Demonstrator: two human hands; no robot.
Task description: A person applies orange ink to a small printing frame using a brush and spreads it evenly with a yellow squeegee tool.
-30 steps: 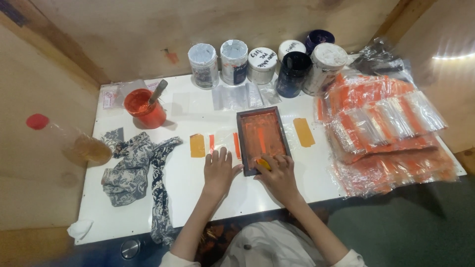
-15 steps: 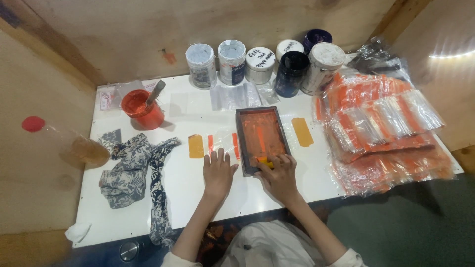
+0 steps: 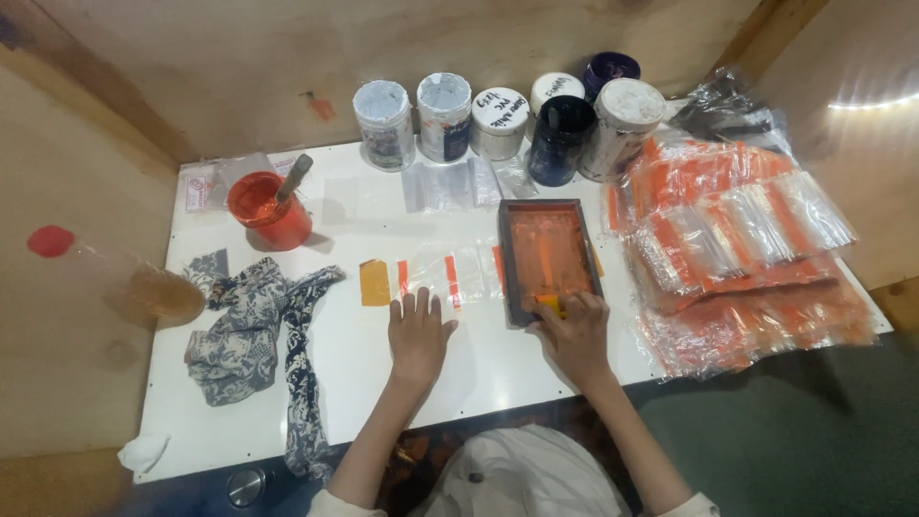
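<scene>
— Where does the printing frame [image 3: 549, 258] lie from the two hands?

— It rests flat on the white surface [image 3: 335, 383], right of centre, with its long axis running away from the person toward the row of paint jars [image 3: 507, 115]. The right hand [image 3: 572, 330] sits at its near short edge, fingers curled around a small yellow-handled tool [image 3: 550, 303] touching the frame's lower rim.

— And the left hand [image 3: 417, 330]?

— Flat, fingers spread, pressing down on the surface just beside the frame's left side. Its fingertips touch the near edge of a clear plastic pouch with orange stripes [image 3: 450, 273], which stretches sideways and slips under the frame.

— So which one is nearer the frame?

— The right, plainly; it is on it. The left stays apart from it, holding nothing.
</scene>
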